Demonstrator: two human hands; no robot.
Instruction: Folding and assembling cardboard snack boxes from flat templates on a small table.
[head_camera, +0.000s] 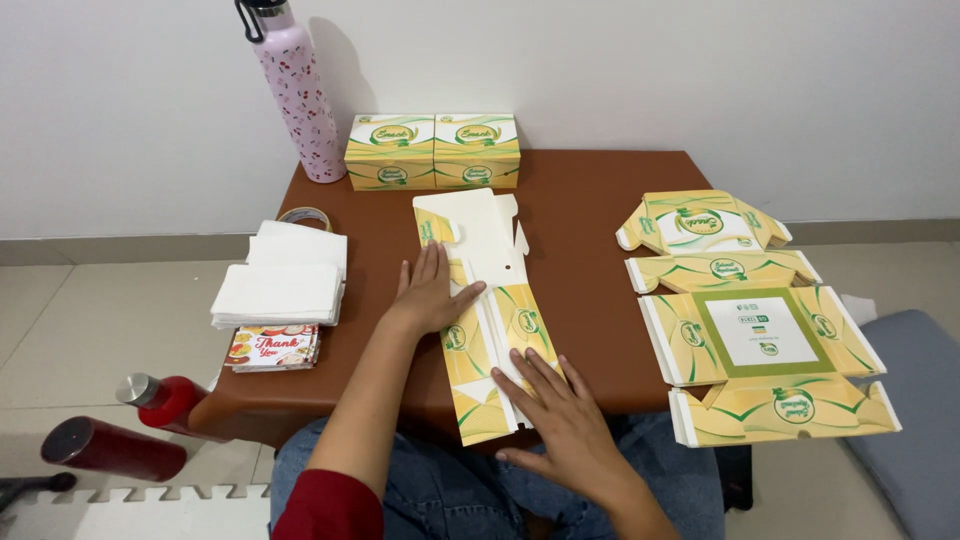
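Observation:
A flat, unfolded yellow-and-white cardboard box blank (487, 300) lies lengthwise on the brown table (590, 215), its near end hanging over the front edge. My left hand (428, 293) presses flat on the blank's left side, fingers spread. My right hand (560, 415) lies flat on the blank's near end, fingers apart. Neither hand grips anything.
Two assembled yellow boxes (433, 150) stand at the table's back. A stack of flat box blanks (750, 315) covers the right side. White napkins (283, 282), cards (272, 346) and a tape roll (305, 215) sit left. A pink bottle (298, 90) stands back left; red bottles (135, 425) lie on the floor.

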